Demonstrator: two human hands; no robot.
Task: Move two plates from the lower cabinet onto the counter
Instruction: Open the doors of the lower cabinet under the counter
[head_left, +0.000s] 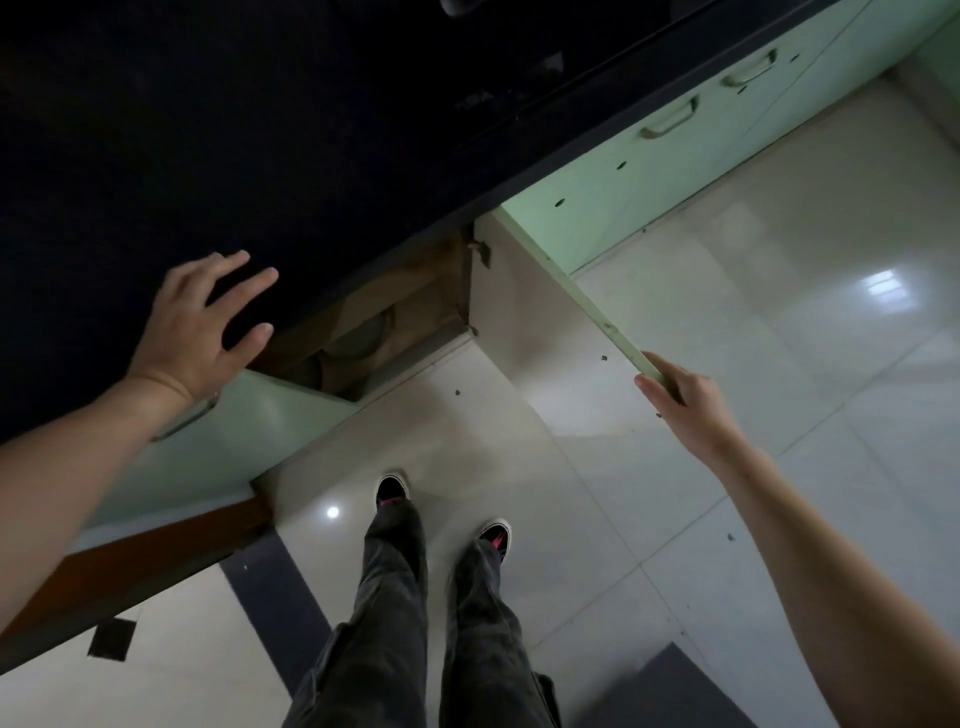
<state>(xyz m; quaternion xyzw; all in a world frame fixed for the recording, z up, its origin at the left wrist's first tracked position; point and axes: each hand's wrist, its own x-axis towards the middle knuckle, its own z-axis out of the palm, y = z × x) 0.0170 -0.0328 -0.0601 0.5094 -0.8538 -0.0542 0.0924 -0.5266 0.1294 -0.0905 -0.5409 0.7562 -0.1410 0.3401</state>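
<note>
I look straight down at a dark counter (260, 130) with pale green lower cabinets beneath it. One cabinet door (524, 312) stands swung out toward me. My right hand (685, 405) grips its outer top edge. Inside the open cabinet (395, 312), in shadow, rounded grey plates (363, 335) lie on a brown shelf; their number is unclear. My left hand (197, 327) hovers with fingers spread over the counter's front edge, left of the opening, holding nothing.
More green doors with handles (670, 122) run along to the right. My legs and shoes (441, 519) stand on glossy pale floor tiles in front of the opening. A closed green door with a handle (187, 415) sits under my left wrist.
</note>
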